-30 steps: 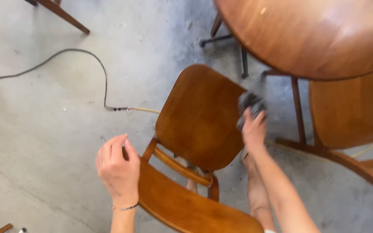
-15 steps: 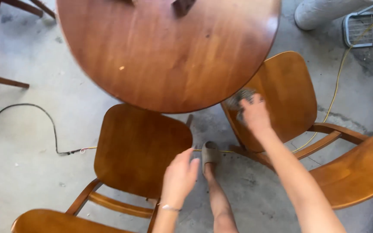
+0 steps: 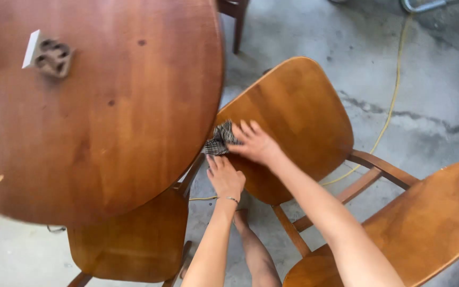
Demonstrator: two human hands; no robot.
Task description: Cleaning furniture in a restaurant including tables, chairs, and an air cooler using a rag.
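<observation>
While the right hand (image 3: 255,142) lies flat, fingers (image 3: 246,129) spread, it presses a small checked cloth (image 3: 219,140) onto the chair seat (image 3: 293,122), at the seat's 9 o'clock edge just beside the round tabletop (image 3: 96,106); the flat palm suits pressing, not gripping. The cloth is bunched, long axis roughly 11 to 5 o'clock. The left hand (image 3: 225,178) hovers open at 6 o'clock of the cloth, holding nothing.

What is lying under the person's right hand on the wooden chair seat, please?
A checked cloth lies under the right hand, pressed on the chair seat. Only its left part shows; the rest is covered by the fingers. The left hand is just below.
</observation>
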